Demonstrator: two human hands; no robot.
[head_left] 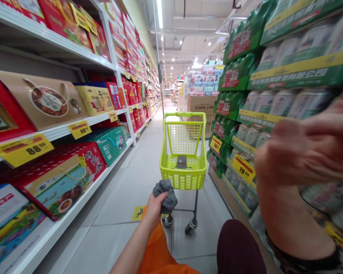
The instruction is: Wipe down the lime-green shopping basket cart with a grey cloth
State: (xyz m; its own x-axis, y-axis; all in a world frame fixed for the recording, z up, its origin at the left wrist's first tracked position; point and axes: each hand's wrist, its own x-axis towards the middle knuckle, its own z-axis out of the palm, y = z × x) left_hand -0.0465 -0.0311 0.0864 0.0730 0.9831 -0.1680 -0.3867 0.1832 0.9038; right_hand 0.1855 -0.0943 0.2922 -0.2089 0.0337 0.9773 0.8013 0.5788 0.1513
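Note:
My left hand (154, 207) is closed around a crumpled grey cloth (166, 196). The cloth is just in front of the near lower edge of a lime-green shopping cart (184, 177); whether it touches the cart I cannot tell. Inside the cart's basket is a small dark grey box-like thing (181, 161). My right hand (300, 152) is raised close to the camera on the right, in front of stacked can packs (288, 68). It is blurred, with bent fingers partly cut off by the frame edge, so what they hold, if anything, does not show.
Shelves of gift boxes (54, 97) with yellow price tags (79, 129) line the left side. Green-wrapped can packs rise on the right. Beyond the cart are cartons (201, 108) and a tiled aisle (125, 190). Orange fabric (157, 251) and a dark-clad knee (238, 247) are below.

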